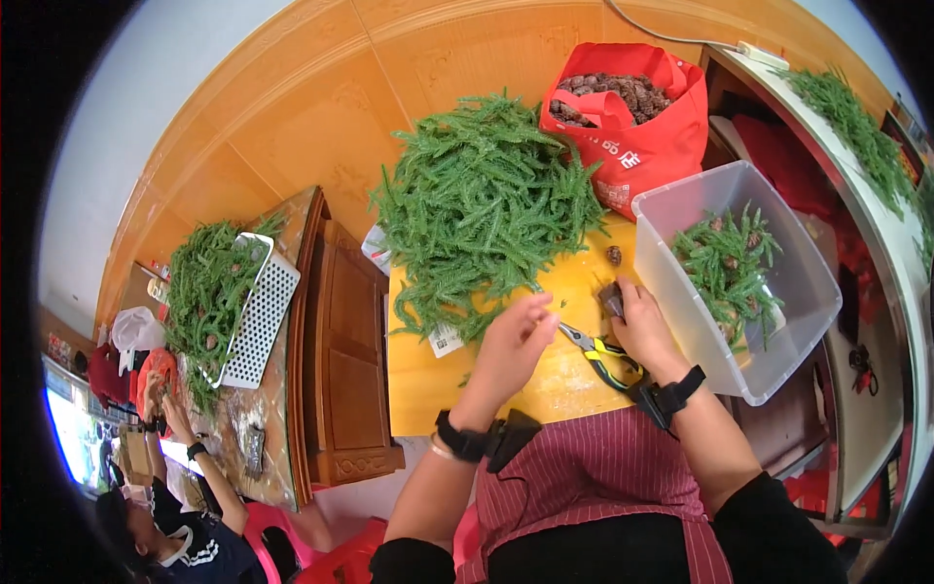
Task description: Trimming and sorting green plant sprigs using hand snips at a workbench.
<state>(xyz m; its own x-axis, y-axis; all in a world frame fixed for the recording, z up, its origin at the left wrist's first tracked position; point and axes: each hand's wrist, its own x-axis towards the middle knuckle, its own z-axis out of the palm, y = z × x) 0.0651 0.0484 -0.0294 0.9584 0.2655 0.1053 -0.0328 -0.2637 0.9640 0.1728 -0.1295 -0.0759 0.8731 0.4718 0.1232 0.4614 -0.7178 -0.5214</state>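
Observation:
My left hand (pixel 519 341) is over the yellow tabletop at the front edge of a big heap of green artificial pine sprigs (pixel 486 190). Its fingers are curved, with the thumb apart, and nothing shows clearly in them. My right hand (pixel 647 331) is closed on a small dark brown roll (pixel 611 299), which looks like tape. One loose pine cone (pixel 613 255) lies just beyond that hand. Between my hands rest pliers (pixel 603 356) with yellow-and-black handles, their jaws pointing up and left.
A clear plastic bin (pixel 681 321) at right holds sprigs with pine cones. Behind it stands a red bag (pixel 662 146) full of pine cones. On a side table at left, more sprigs fill a white perforated basket (pixel 258 321); another person (pixel 185 530) works there. A white shelf (pixel 827 127) curves along the right.

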